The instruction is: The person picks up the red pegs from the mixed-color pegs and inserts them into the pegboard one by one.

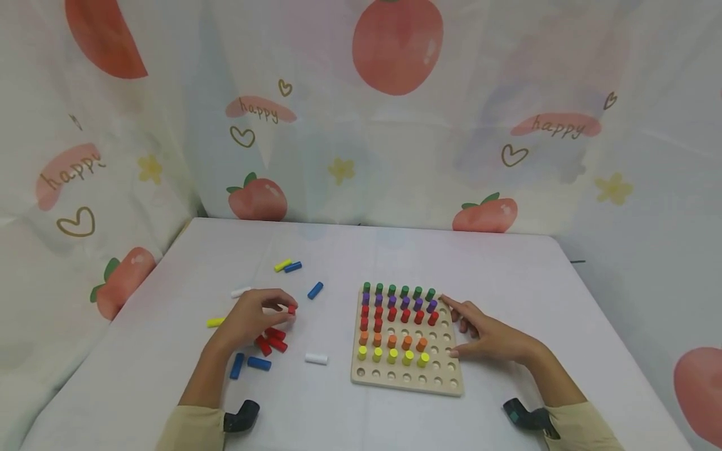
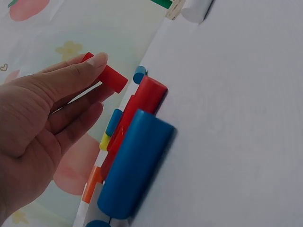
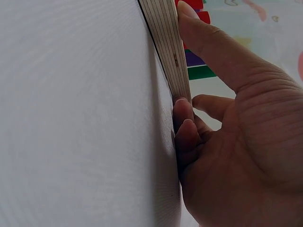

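My left hand [image 1: 248, 319] pinches a red peg [image 2: 111, 78] between thumb and fingertips, lifted above the table at the left. Below it lie several loose red pegs [image 1: 276, 344]. At centre right a wooden pegboard [image 1: 406, 388] holds rows of green, purple, red, orange and yellow pegs; the second red row has two pegs at its left end. My right hand [image 1: 496, 337] rests at the board's right edge, thumb and index finger spread along it. In the right wrist view, the other fingers lie bent against the layered side [image 3: 170, 52].
Blue pegs [image 1: 259, 363] and a white peg [image 1: 316, 359] lie loose between the left arm and the board. Farther back are a yellow peg [image 1: 283, 265] and more blue pegs [image 1: 315, 290]. Another yellow peg [image 1: 215, 322] lies left of the hand. A printed curtain [image 1: 395, 163] stands behind the table.
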A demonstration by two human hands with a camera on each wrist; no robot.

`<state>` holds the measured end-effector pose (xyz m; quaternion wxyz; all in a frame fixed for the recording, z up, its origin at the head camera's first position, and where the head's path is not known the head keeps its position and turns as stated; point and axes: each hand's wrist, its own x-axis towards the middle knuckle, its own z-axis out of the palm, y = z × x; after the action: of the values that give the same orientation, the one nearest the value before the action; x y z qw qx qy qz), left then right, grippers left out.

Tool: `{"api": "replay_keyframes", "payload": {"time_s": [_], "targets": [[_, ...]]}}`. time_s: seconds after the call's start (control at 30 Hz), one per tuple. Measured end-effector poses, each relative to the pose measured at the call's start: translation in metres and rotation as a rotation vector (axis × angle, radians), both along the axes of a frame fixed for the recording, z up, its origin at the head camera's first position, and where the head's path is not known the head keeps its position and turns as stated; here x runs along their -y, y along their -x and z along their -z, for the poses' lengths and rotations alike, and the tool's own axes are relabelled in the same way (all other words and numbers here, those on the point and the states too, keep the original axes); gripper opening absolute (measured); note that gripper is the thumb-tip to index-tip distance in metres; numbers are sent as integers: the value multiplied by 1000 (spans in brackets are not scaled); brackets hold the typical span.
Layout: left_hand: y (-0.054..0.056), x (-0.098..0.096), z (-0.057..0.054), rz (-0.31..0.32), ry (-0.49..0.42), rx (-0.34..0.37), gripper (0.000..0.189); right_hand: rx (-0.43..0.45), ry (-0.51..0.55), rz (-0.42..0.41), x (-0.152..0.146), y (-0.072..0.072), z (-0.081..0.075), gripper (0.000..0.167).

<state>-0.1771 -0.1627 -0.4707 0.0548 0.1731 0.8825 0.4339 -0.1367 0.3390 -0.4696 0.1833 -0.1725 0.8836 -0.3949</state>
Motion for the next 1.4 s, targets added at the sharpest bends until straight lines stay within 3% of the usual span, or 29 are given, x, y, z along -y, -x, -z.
{"api": "replay_keyframes", "payload": {"time_s": [0.4,0.9,1.4], "targets": [[10,-30,-10,98,-27,-117,23,3,-6,6,1,0,-1,105],[16,-73,-17,161,-52,-150,24,-8,-37,-2,0,1,4,105],[19,-107,-21,214,-92,-136,24,17,-24,13,1,2,0,103]]}}
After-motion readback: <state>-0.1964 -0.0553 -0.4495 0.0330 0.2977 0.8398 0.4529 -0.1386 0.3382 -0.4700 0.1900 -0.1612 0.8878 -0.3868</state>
